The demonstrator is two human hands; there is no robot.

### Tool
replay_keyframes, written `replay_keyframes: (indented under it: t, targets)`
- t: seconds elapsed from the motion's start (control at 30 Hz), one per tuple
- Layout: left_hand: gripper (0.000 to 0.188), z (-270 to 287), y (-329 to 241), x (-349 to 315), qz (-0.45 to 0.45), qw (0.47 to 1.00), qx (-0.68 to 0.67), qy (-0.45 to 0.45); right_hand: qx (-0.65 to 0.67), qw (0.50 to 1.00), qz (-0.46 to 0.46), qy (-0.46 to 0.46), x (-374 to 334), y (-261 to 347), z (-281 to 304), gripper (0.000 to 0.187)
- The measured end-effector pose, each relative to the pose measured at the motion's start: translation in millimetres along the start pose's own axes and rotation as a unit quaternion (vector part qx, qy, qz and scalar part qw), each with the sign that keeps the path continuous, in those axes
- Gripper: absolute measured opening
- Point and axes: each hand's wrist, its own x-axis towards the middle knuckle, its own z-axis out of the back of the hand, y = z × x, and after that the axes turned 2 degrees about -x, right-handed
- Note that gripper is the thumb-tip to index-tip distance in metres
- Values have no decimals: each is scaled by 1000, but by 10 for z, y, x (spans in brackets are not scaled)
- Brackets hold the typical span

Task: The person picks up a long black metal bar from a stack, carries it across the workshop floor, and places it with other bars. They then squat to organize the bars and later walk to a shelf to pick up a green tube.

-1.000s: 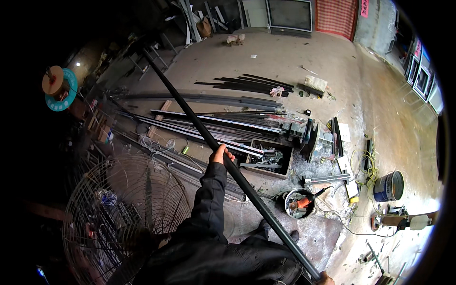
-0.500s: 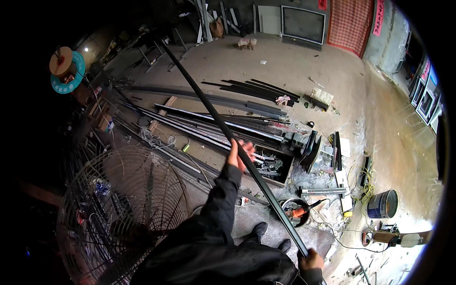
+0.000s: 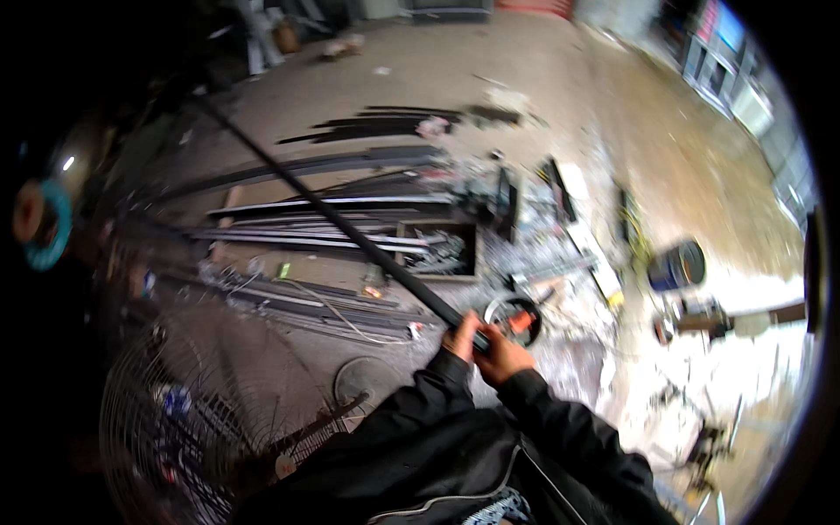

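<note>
A long, dark metal profile bar (image 3: pixel 350 229) slants across the view from the far left to just in front of my body. My left hand (image 3: pixel 461 337) is closed around it close to its near end. Right beside it, my right hand (image 3: pixel 505 355) is closed on the end itself, the two hands almost touching. Just beyond my right hand stands a round bucket (image 3: pixel 537 337) with an orange power tool (image 3: pixel 522 321) in it. Motion blurs the picture, and the bar's far tip fades into the dark.
Several long profiles (image 3: pixel 350 201) lie on the floor ahead, near a box of metal offcuts (image 3: pixel 477 254). A large wire fan guard (image 3: pixel 131 376) stands at lower left. To the right are a dark blue bucket (image 3: pixel 674 269) and yellow cable (image 3: pixel 637 232).
My right hand has come up and inward, and my left hand now sits next to it at the bar's near end. The whole view has turned rightward.
</note>
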Motion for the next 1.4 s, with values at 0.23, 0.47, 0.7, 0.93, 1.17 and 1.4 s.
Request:
replay_keyframes:
  t: [0.23, 0.47, 0.7, 0.93, 1.17, 1.4]
  targets:
    - [29, 370, -618, 622, -97, 993, -55, 46, -46, 998, -25, -22, -536, -696, 333, 36]
    - [24, 838, -1592, 1317, -74, 994, -68, 40, -111, 977, -163, -81, -2142, -2107, 470, 24]
    - [25, 830, -2038, 1495, -110, 993, -38, -16, -129, 958, -234, -106, -2834, -2490, 629, 15]
    - [26, 1061, -1966, 1492, -76, 991, 99, 48, -136, 965, -113, -193, -2677, -2836, 765, 26]
    - [26, 452, -1803, 1052, -77, 988, -135, 26, -173, 941, -287, -51, -2998, -2877, 240, 29]
    - [23, 259, -1495, 656, -109, 990, -88, -25, -156, 952, -262, -20, -3112, -3296, 554, 32]
